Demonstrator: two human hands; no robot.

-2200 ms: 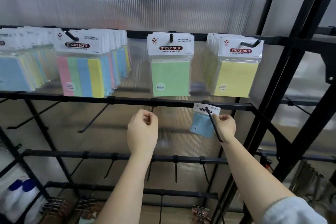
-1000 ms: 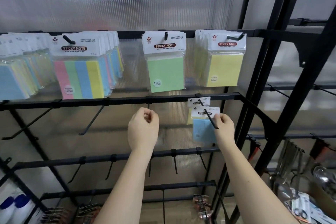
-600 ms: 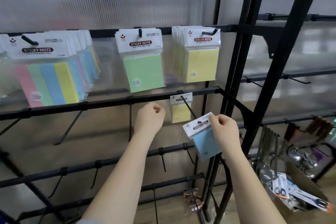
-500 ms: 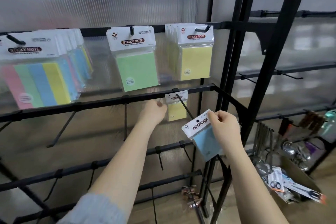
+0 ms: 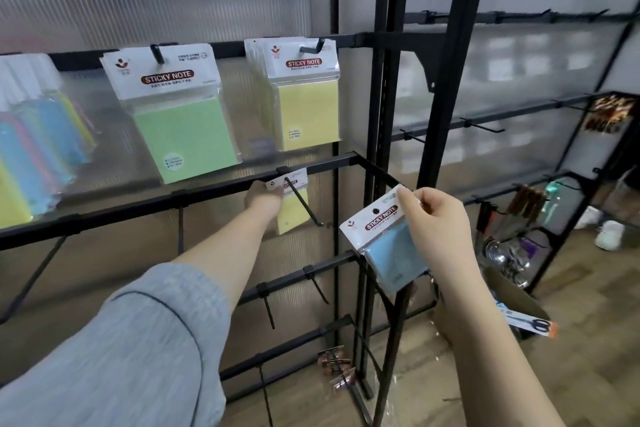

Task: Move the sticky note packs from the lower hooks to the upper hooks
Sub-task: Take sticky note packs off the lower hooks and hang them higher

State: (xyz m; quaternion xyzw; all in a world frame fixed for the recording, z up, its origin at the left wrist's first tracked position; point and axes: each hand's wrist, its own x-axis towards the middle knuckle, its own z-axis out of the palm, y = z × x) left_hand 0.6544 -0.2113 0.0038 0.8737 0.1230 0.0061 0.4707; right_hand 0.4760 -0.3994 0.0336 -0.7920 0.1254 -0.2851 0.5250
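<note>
The right hand [image 5: 438, 229] pinches the white header card of a small blue sticky note pack [image 5: 386, 241] between thumb and fingertips; the pack is off the rack, tilted, held in the air right of the lower hook [image 5: 304, 203] and near the viewer. The left hand [image 5: 265, 198] reaches far in to the lower hook, where a small yellow sticky note pack [image 5: 291, 215] hangs; its fingers touch the left edge of that pack's header card, but I cannot tell whether they grasp it or only rest on it. On the upper rail, a large green pack [image 5: 180, 114] hangs on 1 hook at centre; a stack of large yellow packs [image 5: 304, 97] hangs on the next hook to its right; multicoloured packs [image 5: 31, 149] hang blurred at the far left. Other hooks on the lower rails carry nothing; to the right stands a second rack [image 5: 540, 218] with kitchen tools; a cardboard box [image 5: 519, 305] with packaged scissors [image 5: 530, 321] sits on the wooden floor.
</note>
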